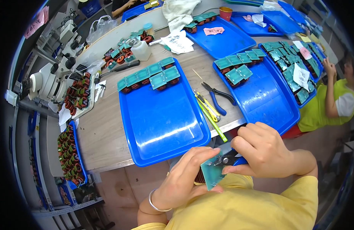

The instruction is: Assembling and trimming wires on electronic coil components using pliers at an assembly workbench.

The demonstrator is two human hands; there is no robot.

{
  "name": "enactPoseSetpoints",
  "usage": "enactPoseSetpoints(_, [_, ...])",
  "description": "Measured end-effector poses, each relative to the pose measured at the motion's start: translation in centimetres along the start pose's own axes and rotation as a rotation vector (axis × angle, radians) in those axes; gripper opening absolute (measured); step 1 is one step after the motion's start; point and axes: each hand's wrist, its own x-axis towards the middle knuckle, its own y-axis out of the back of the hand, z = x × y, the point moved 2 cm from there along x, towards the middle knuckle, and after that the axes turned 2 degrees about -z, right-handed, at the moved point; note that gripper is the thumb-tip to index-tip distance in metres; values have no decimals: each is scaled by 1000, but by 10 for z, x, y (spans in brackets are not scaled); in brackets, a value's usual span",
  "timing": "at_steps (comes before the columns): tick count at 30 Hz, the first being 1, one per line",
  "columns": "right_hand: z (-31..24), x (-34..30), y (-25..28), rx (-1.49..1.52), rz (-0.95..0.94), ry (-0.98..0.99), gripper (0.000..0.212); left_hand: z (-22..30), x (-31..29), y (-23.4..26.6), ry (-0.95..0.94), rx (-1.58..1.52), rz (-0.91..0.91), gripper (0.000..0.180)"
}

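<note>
In front of my yellow shirt, my left hand [181, 172] grips a green circuit board [211, 174] with a copper-coloured coil partly showing behind it. The board is tilted, and short wire ends stick out of its face. My right hand [263, 151] is closed around the blue handles of wire cutters [227, 158]. Their dark jaws touch or nearly touch the wires on the board; whether they are closed on one I cannot tell. Beyond my hands, a blue tray [161, 128] holds several similar board-topped coils [149, 73] at its far end.
Blue-handled pliers [218, 96], a yellow knife [207, 107] and a green stick [215, 124] lie beside the tray. A second blue tray [265, 94] with coils stands right. Bare coils [71, 153] are at left. A co-worker in yellow-green [324, 103] sits at far right.
</note>
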Motion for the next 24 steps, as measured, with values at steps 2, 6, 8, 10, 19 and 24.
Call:
enactPoseSetpoints(2, [0,0,0,11,15,8,48,0,0,-1,0,4,-4,70])
enactPoseSetpoints(6, [0,0,-1,1,3,2,48,1,0,-1,12,19,-9,71])
enactPoseSetpoints(8, [1,-1,-1,2,3,0,47,1,0,-2,15,19,-12,70])
enactPoseSetpoints(10, [1,-1,-1,0,-1,-3,47,0,0,-2,19,19,-15,70])
enactPoseSetpoints(19, [2,-1,0,-3,-2,-2,45,2,5,-5,52,30,-32,67])
enactPoseSetpoints(24, [5,-5,-6,35,-51,-25,43,1,4,-4,104,56,-50,68])
